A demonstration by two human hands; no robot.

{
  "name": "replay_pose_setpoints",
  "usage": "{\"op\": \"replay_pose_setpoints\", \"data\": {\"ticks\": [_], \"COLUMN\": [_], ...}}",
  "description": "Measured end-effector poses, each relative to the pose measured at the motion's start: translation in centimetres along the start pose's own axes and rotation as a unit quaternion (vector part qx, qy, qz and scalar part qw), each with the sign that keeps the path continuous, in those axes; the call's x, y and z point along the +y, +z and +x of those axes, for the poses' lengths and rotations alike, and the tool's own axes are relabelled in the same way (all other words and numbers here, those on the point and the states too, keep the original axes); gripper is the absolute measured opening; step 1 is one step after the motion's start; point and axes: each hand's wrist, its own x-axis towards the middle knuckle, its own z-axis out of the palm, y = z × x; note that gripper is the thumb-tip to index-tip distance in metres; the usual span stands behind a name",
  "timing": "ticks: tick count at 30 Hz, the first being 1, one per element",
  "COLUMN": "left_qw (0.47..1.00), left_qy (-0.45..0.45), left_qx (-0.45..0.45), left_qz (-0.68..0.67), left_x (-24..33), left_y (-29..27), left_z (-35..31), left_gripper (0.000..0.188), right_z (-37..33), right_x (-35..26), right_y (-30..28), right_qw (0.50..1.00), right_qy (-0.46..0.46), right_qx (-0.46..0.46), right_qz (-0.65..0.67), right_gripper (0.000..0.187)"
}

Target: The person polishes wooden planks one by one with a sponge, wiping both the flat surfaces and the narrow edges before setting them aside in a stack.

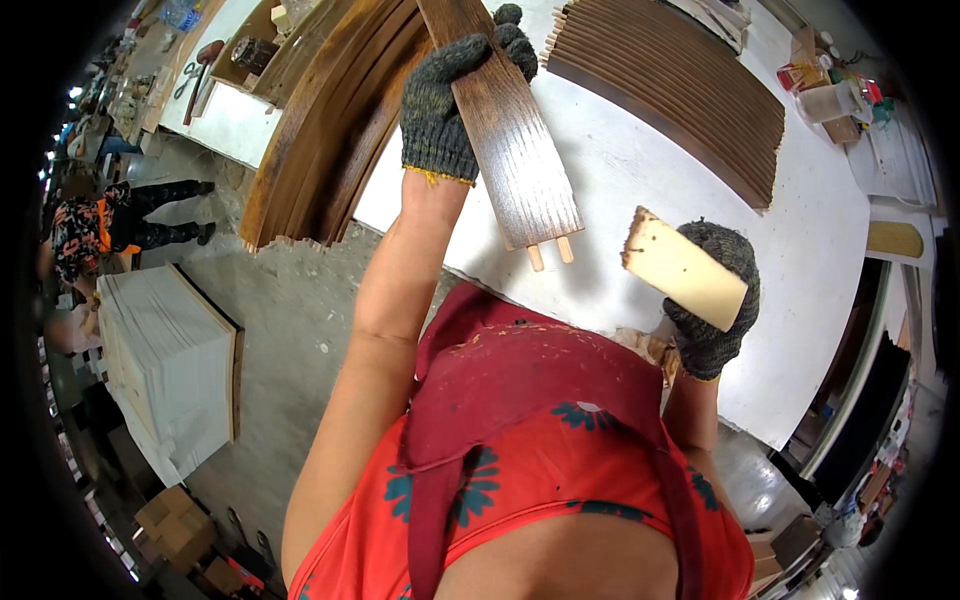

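My left hand (437, 112), in a dark knit glove with a yellow cuff edge, is closed around a brown wooden slat (515, 145) with a glossy face. The slat slants over the white table, and two pale dowel pegs (537, 258) stick out of its near end. On the right, my right hand (738, 258), gloved the same way, grips a cream sponge (683, 268) whose far left edge is stained brown. The sponge is apart from the slat. Most of the right fingers are hidden behind it.
Many brown slats (670, 85) lie side by side at the table's far right. Another stack of long slats (320, 130) stands at left. Beyond it are an open box (245, 70) and scissors (186, 78). A person (110, 230) is farther left, near a white stack (170, 370).
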Motion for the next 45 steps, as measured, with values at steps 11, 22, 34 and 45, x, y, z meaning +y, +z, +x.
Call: {"op": "replay_pose_setpoints", "data": {"ticks": [11, 22, 34, 45], "left_qw": [0.998, 1.0, 0.999, 0.996], "left_qy": [-0.021, -0.021, -0.031, -0.057], "left_qx": [0.042, -0.009, -0.005, 0.001], "left_qz": [-0.046, 0.015, -0.036, 0.07], "left_x": [-0.4, -0.5, -1.2, -2.4], "left_y": [-1.1, -0.7, -0.5, 0.2], "left_z": [-0.5, -0.5, -0.8, -1.0], "left_gripper": [0.041, 0.043, 0.048, 0.042], "right_z": [2.6, 1.3, -0.3, 5.0], "right_x": [-3.0, 0.4, 1.4, -1.1], "right_y": [0.2, -0.5, -0.2, 0.0], "right_qw": [0.987, 0.989, 0.996, 0.989], "right_qy": [-0.105, 0.069, -0.049, -0.029], "right_qx": [-0.12, -0.124, -0.075, -0.146], "right_qz": [-0.036, -0.048, 0.02, 0.012], "right_gripper": [0.038, 0.035, 0.066, 0.052]}}
